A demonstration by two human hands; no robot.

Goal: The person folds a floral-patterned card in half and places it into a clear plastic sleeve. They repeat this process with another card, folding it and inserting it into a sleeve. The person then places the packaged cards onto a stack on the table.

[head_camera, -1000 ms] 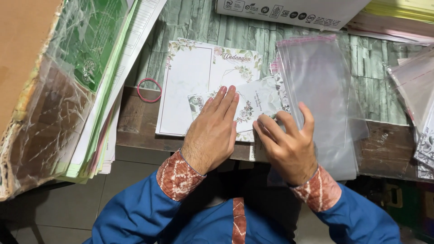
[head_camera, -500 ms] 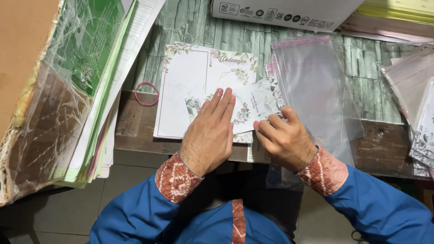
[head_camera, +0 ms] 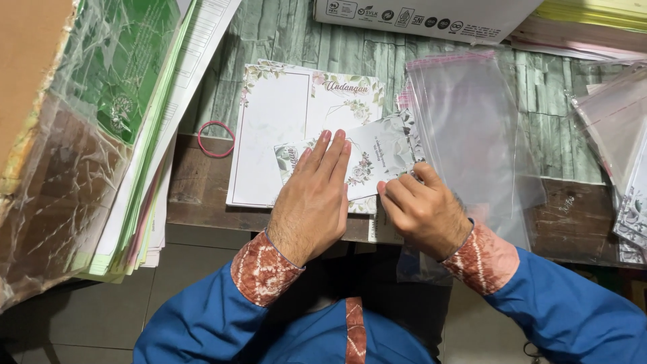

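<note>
I see the left hand (head_camera: pixel 315 195) flat, fingers extended, pinning the small white floral-printed card (head_camera: pixel 367 158) to the bench (head_camera: pixel 195 178), likely steadying it. Right hand (head_camera: pixel 421 209) curled, fingertips pinching that card's near edge. Under it, a larger white floral sheet (head_camera: pixel 283 128). Right of the hands, clear plastic sleeves (head_camera: pixel 472 128); left, a pink rubber band (head_camera: pixel 216 139).

The floral invitation card (head_camera: pixel 377 158) is smooth matt paper, like the larger printed sheet (head_camera: pixel 276 128) beneath it. The clear bags (head_camera: pixel 472 128) are thin glossy plastic, lightly creased. The table (head_camera: pixel 202 182) shows worn, rough wood under a painted plank-look top. The stacked sheets (head_camera: pixel 128 202) wear crinkled shiny film; the red rubber band (head_camera: pixel 216 138) looks matt
</note>
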